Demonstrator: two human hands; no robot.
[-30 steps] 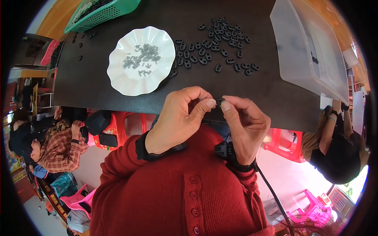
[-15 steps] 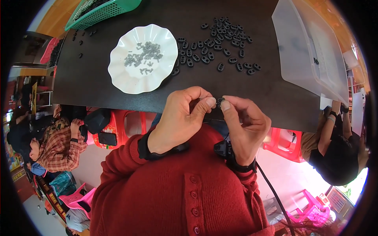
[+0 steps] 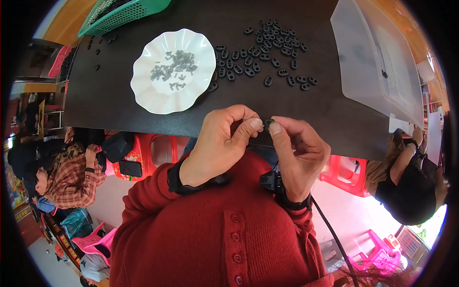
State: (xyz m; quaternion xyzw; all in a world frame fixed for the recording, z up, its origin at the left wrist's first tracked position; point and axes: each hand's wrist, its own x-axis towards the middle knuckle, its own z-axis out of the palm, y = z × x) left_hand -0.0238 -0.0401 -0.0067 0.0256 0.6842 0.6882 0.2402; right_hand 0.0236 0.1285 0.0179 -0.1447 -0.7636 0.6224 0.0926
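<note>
My right hand (image 3: 297, 150) pinches a small black cord-lock piece (image 3: 269, 123) between thumb and forefinger, just above the table's near edge. Thumb and forefinger of my left hand (image 3: 217, 141) are pressed together right beside it, with a tiny pale glint at their tips too small to name. Beyond my hands, a white scalloped plate (image 3: 167, 100) carries a heap of small metal springs (image 3: 178, 64). To its right, many black oval two-hole cord-lock pieces (image 3: 249, 71) lie loose on the dark table (image 3: 306, 107).
A translucent plastic bin (image 3: 361, 67) stands at the table's right side. At the far left is a green perforated basket (image 3: 122, 19) with dark contents; a few black bits lie near it. People sit at both sides. A phone (image 3: 130, 168) rests on a red stool.
My right hand has shifted very slightly rightward with the black piece, opening a small gap to my left fingertips. The person at the right has moved their arms a little.
</note>
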